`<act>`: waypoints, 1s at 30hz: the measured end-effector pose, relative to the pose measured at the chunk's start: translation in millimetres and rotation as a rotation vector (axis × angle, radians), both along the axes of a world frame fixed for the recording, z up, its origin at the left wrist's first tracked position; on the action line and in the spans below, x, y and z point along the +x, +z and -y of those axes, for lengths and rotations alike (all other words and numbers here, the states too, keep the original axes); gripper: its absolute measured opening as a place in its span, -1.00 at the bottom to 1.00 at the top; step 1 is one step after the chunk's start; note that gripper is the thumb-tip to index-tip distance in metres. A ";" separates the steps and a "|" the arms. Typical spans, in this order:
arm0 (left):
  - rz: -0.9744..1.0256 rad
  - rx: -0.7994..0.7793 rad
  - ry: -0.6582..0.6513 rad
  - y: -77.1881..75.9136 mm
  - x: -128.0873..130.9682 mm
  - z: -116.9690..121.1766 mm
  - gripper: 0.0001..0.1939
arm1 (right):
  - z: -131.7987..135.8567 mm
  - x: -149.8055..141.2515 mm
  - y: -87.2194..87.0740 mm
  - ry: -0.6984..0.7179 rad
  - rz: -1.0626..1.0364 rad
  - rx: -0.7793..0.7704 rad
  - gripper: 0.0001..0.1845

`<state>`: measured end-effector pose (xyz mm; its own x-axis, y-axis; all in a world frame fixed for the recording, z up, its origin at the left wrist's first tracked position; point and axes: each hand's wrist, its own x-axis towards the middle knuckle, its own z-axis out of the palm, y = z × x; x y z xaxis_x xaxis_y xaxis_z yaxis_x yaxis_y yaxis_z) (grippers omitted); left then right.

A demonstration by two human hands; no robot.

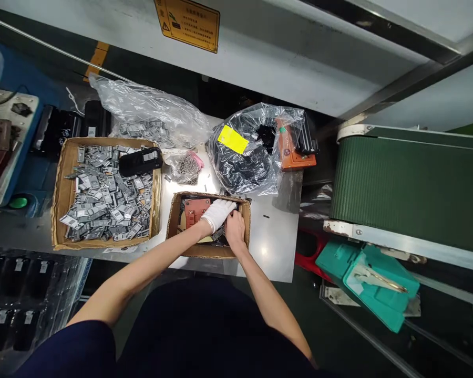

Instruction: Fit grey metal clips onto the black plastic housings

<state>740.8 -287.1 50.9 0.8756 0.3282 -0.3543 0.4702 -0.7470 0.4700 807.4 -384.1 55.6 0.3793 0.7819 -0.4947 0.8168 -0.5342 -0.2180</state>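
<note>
Both hands are inside a small cardboard box (174, 220) on the metal table. My left hand (217, 215), in a white glove, reaches across to its right side, fingers close together and bent over at the tips. Beside it my bare right hand (235, 228) is closed, its fingers curled near a small dark part. Whatever lies between the fingers of either hand is hidden. A reddish-brown metal fixture (195, 209) sits in the box left of the glove. Dark small pieces (217, 237) lie below the hands.
At left, a larger carton (57, 210) holds many grey metal parts (110, 194) and a black case (140, 161). Behind are a clear bag of black parts (244, 163), a bag of small springs or rings (186, 167) and an orange tool (297, 160). A green conveyor (410, 184) runs at right.
</note>
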 end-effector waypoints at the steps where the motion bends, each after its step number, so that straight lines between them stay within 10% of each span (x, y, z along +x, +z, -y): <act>1: -0.014 0.023 -0.017 -3.1 1.1 1.7 -0.66 | 2.0 -0.9 3.3 -0.002 -0.008 0.013 -0.65; 5: -0.051 0.067 -0.062 -15.5 8.3 2.2 -0.65 | 25.1 -8.7 28.1 -0.051 -0.048 0.095 -0.62; 11: -0.066 0.079 -0.042 -16.6 19.7 7.2 -0.75 | 73.6 -15.0 77.6 -0.907 -0.707 0.401 -0.35; 15: -0.046 0.041 -0.015 -2.4 23.3 12.4 -0.78 | 85.1 -6.1 90.0 -1.121 -0.971 0.369 -0.32; 24: -0.042 -0.097 0.193 63.9 -51.8 4.4 -0.70 | 87.4 23.8 100.0 -0.634 -0.559 0.347 -0.36; 30: -0.175 -0.039 0.188 86.1 -127.8 -22.9 -0.65 | 17.5 16.8 84.5 -0.129 -0.595 0.358 -0.77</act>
